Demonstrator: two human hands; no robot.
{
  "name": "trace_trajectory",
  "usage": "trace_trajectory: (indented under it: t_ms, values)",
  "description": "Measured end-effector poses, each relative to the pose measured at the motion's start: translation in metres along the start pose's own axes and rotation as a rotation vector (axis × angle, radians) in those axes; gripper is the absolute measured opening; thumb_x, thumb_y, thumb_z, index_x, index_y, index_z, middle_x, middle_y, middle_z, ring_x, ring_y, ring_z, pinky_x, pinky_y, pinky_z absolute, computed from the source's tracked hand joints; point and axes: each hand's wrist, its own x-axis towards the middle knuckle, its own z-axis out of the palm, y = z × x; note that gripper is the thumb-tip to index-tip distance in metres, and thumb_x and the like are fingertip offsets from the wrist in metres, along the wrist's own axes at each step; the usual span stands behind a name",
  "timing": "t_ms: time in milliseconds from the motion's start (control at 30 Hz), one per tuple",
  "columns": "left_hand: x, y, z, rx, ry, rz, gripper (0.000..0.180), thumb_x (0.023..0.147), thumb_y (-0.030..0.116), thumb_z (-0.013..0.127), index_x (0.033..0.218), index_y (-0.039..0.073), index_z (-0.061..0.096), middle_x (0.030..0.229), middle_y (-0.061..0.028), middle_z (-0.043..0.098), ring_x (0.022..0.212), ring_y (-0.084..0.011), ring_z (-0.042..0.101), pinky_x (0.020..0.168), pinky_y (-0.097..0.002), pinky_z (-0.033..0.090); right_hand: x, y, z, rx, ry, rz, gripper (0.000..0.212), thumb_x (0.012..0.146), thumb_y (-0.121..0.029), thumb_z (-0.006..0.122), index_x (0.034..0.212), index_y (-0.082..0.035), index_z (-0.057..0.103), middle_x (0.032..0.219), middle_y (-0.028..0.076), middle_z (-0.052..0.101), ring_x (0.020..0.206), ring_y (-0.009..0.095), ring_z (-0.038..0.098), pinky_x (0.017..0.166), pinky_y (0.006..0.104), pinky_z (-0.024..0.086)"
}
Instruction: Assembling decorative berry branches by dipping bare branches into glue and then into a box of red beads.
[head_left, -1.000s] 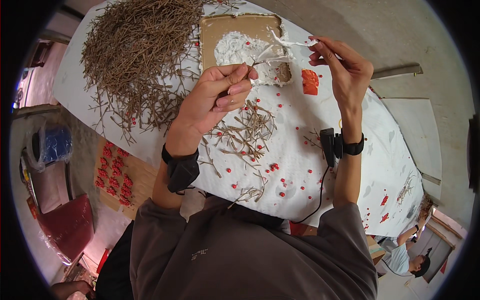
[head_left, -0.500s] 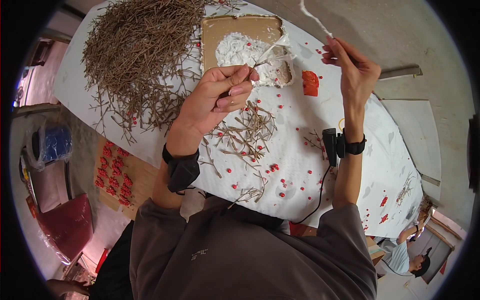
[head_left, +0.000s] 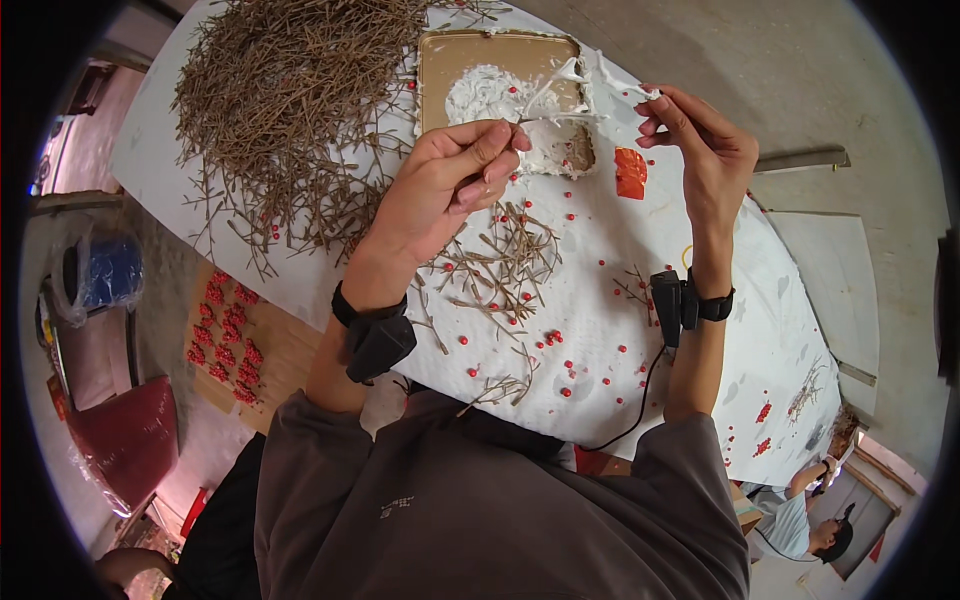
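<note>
My left hand (head_left: 440, 180) is closed in a pinch on a thin twig, whose white-coated branches (head_left: 565, 75) fan out to the right above the tray. Opposite it, my right hand (head_left: 705, 145) pinches the end of a slim white-coated strand (head_left: 618, 82), which points up and left toward those branches. Whether the strand touches the branches I cannot tell. Beneath them lies a shallow tan tray (head_left: 445, 60) smeared with thick white paste (head_left: 480, 95). A red-orange piece (head_left: 630, 173) rests on the white-covered table just right of the tray.
A big heap of brown twigs (head_left: 290, 100) covers the far left of the table (head_left: 690, 400). Smaller twigs (head_left: 510, 255) and loose red berries (head_left: 550, 340) lie nearer me. Berry clusters (head_left: 230, 330) sit on a brown board at left. Another person (head_left: 800, 515) is at lower right.
The strand in my right hand has swung down and left, nearer the twig in my left hand. Both hands keep their pinch. The view has shifted slightly.
</note>
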Motion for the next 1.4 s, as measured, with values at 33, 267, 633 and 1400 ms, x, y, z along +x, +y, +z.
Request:
trace_trajectory:
  t_ms: [33, 267, 633, 1400]
  values:
    - [-0.001, 0.001, 0.001, -0.017, -0.017, -0.025, 0.026, 0.102, 0.021, 0.049, 0.103, -0.004, 0.058, 0.068, 0.0046, 0.046, 0.049, 0.0003, 0.032, 0.048, -0.0165, 0.025, 0.001, 0.002, 0.000, -0.003, 0.001, 0.002, 0.017, 0.090, -0.004, 0.065, 0.102, 0.006, 0.070, 0.088, 0.014, 0.070, 0.069, 0.016, 0.066, 0.062, 0.0273, 0.056]
    - [-0.002, 0.005, 0.003, -0.030, -0.083, -0.101, 0.026, 0.102, 0.021, 0.049, 0.102, -0.003, 0.058, 0.065, 0.0056, 0.045, 0.047, 0.0008, 0.031, 0.046, -0.0167, 0.024, 0.002, 0.003, 0.003, -0.023, -0.110, 0.051, 0.017, 0.091, -0.005, 0.064, 0.103, 0.004, 0.071, 0.086, 0.012, 0.070, 0.070, 0.014, 0.065, 0.062, 0.0264, 0.056]
    - [-0.002, 0.003, 0.002, -0.032, -0.108, -0.131, 0.027, 0.102, 0.021, 0.050, 0.102, -0.004, 0.060, 0.066, 0.0055, 0.046, 0.047, 0.0007, 0.031, 0.046, -0.0160, 0.024, -0.001, -0.006, 0.002, -0.164, -0.336, 0.259, 0.017, 0.088, -0.006, 0.067, 0.101, 0.004, 0.072, 0.079, 0.010, 0.069, 0.067, 0.012, 0.065, 0.058, 0.0247, 0.054]
    - [-0.001, 0.000, 0.002, -0.009, -0.152, -0.224, 0.026, 0.101, 0.018, 0.051, 0.099, -0.006, 0.060, 0.066, 0.0029, 0.045, 0.049, 0.0000, 0.029, 0.046, -0.0150, 0.023, 0.002, 0.008, 0.002, 0.144, -0.122, 0.360, 0.019, 0.090, -0.007, 0.062, 0.101, 0.004, 0.072, 0.080, 0.010, 0.070, 0.065, 0.010, 0.063, 0.059, 0.0235, 0.053]
